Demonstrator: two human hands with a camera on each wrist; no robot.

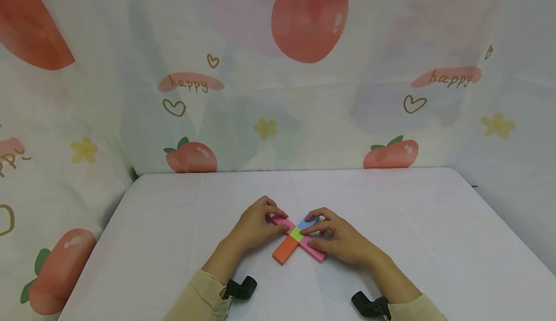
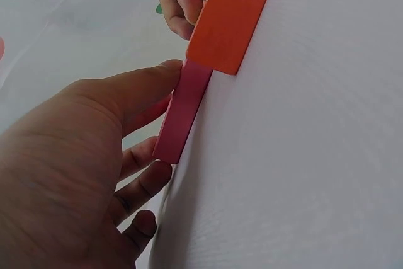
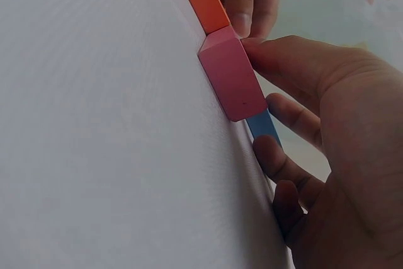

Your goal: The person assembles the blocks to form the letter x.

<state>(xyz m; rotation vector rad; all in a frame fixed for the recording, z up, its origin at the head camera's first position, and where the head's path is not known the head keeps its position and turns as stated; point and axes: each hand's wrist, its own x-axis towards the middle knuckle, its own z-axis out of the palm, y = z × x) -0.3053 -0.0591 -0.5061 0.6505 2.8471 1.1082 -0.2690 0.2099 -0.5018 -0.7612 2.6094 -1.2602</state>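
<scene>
On the white table, flat blocks form an X around a small green block [image 1: 297, 234]. An orange block [image 1: 285, 250] makes the near-left arm, a blue block [image 1: 308, 222] the far-right one. Pink blocks take the other two arms: a far-left pink block [image 1: 283, 223] and a near-right pink block [image 1: 313, 249]. My left hand [image 1: 258, 223] pinches the far-left pink block between thumb and fingers at its outer end. With fingers spread, my right hand [image 1: 340, 236] touches the blue block and the green block's edge, while its thumb [image 3: 283, 55] rests on the near-right pink block.
Black wrist cameras, a left one [image 1: 242, 288] and a right one [image 1: 370, 305], sit by the beige sleeves. A fruit-patterned cloth [image 1: 278, 104] hangs behind the table [image 1: 173, 215] and along its sides.
</scene>
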